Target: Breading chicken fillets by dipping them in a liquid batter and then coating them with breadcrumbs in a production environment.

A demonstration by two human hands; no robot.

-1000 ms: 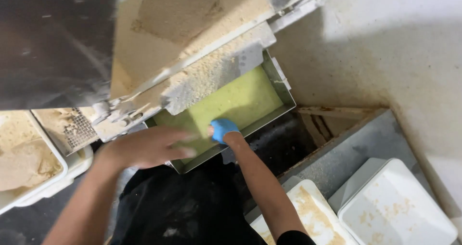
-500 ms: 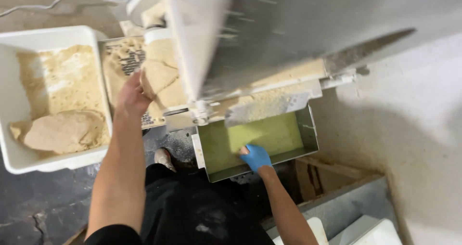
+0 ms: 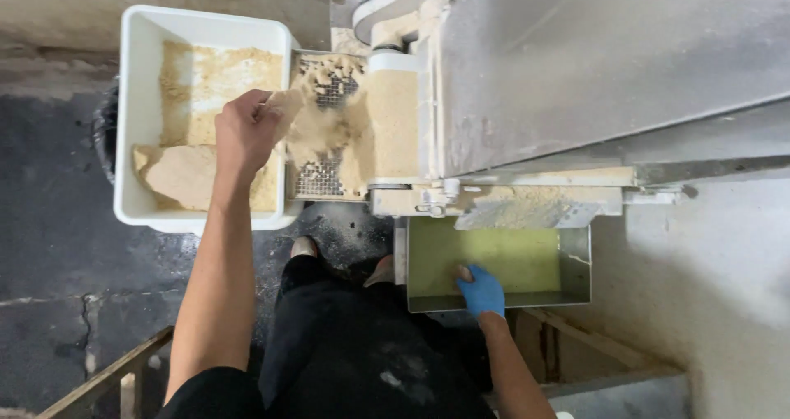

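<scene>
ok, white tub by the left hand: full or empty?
Partly full. The white tub holds a tan dough slab and crumbly meal, with bare white wall showing above. Left hand is over it.

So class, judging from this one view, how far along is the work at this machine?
Done: part of the white tub looks scooped out, and crumbs lie on the machine's chute. In hand: the bare left hand pushes tan dough onto the mesh hopper, while the gloved right hand rests in the metal tray. Left: a big dough slab remains in the tub, and the tray holds almost nothing.
</scene>
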